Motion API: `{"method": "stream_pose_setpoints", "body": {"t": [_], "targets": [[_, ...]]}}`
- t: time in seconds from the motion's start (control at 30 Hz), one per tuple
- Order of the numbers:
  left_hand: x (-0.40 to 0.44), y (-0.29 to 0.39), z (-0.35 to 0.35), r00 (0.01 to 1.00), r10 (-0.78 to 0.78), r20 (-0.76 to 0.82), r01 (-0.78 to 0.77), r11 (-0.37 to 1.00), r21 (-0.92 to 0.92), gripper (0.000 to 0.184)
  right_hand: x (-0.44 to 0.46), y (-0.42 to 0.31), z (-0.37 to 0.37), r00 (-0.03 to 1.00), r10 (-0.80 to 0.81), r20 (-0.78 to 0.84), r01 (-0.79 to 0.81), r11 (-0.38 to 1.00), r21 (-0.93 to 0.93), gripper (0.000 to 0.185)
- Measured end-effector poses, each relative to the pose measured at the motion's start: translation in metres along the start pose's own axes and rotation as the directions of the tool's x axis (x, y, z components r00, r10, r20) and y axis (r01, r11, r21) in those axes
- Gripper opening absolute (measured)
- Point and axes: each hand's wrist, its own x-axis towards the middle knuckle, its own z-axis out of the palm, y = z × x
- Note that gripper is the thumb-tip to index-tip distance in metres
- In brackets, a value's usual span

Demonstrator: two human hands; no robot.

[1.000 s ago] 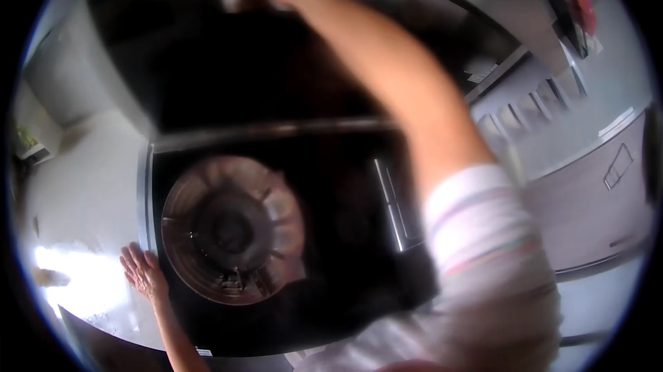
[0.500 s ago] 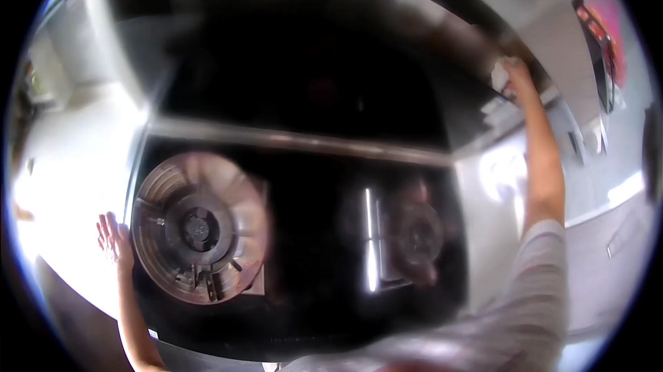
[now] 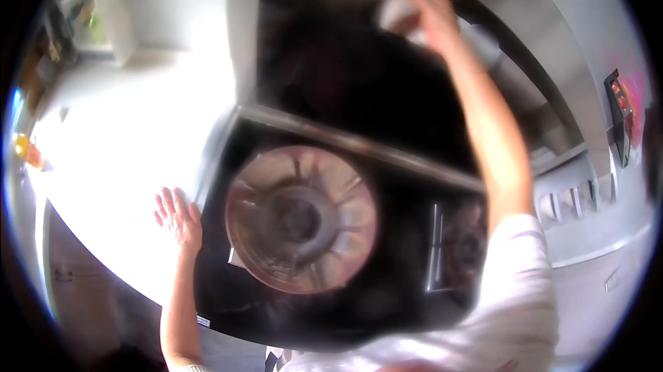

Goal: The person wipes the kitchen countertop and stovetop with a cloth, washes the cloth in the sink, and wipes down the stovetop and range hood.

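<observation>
My right hand (image 3: 436,21) is raised and reaches up to the dark surface above the stove, with its fingers closed around a white cloth (image 3: 399,12). The cloth is against or very close to the upper part of the black glossy panel (image 3: 345,72); blur hides the exact contact. My left hand (image 3: 178,219) lies on the white countertop (image 3: 131,165), its fingers spread and holding nothing. Just right of that hand is a large round gas burner (image 3: 300,220) on the black cooktop (image 3: 404,303).
A smaller burner (image 3: 469,244) stands on the right, partly behind my right arm. A metal strip (image 3: 359,143) runs along the cooktop's back. At the far left is an orange-yellow item (image 3: 29,151). A dark object with red patches (image 3: 620,116) is at the far right.
The view has swung left, so the stove appears farther right. My right hand has moved left along the upper panel with the cloth. My left hand stays on the countertop.
</observation>
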Motion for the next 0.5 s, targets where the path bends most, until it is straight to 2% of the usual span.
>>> {"method": "stream_pose_setpoints", "body": {"t": [0.03, 0.07, 0.1, 0.2, 0.27, 0.3, 0.33, 0.4, 0.47, 0.5], "targets": [[0.000, -0.001, 0.000, 1.000, 0.008, 0.001, -0.008, 0.999, -0.031, 0.051, 0.009, 0.000, 0.035, 0.995, -0.083, 0.054, 0.092, 0.975, -0.203, 0.016], [0.000, -0.002, -0.001, 1.000, 0.014, 0.002, -0.013, 0.998, -0.060, 0.051, 0.038, 0.015, 0.054, 0.971, -0.158, 0.179, 0.208, 0.928, -0.309, 0.020], [0.000, -0.005, 0.003, 0.999, 0.032, -0.032, -0.034, 0.997, -0.075, 0.052, 0.052, 0.016, 0.077, 0.910, -0.183, 0.373, 0.304, 0.905, -0.298, 0.023], [0.001, -0.006, 0.001, 0.999, 0.046, -0.025, -0.049, 0.993, -0.109, 0.053, 0.062, 0.016, 0.152, 0.780, -0.531, 0.332, 0.612, 0.533, -0.584, 0.027], [0.001, -0.007, 0.001, 0.999, 0.050, -0.017, -0.052, 0.992, -0.118, 0.054, 0.092, 0.045, 0.167, 0.757, -0.585, 0.291, 0.576, 0.387, -0.720, 0.018], [0.000, -0.006, 0.000, 0.998, 0.054, -0.029, -0.057, 0.990, -0.127, 0.054, 0.113, 0.064, 0.163, 0.828, -0.368, 0.423, 0.555, 0.429, -0.713, 0.021], [0.000, -0.006, -0.001, 0.997, 0.057, -0.046, -0.062, 0.989, -0.134, 0.054, 0.126, 0.074, 0.160, 0.837, -0.132, 0.531, 0.525, 0.465, -0.713, 0.025], [0.000, -0.008, 0.004, 0.996, 0.064, -0.062, -0.073, 0.986, -0.149, 0.055, 0.091, 0.070, 0.169, 0.843, -0.308, 0.442, 0.508, 0.182, -0.842, 0.027], [0.000, -0.011, 0.001, 0.996, 0.070, -0.046, -0.076, 0.985, -0.153, 0.056, 0.076, 0.042, 0.171, 0.935, -0.135, 0.328, 0.353, 0.441, -0.825, 0.026], [0.000, -0.011, 0.002, 0.995, 0.071, -0.064, -0.082, 0.980, -0.180, 0.057, 0.068, 0.015, 0.174, 0.907, -0.255, 0.336, 0.411, 0.350, -0.842, 0.025]]}}
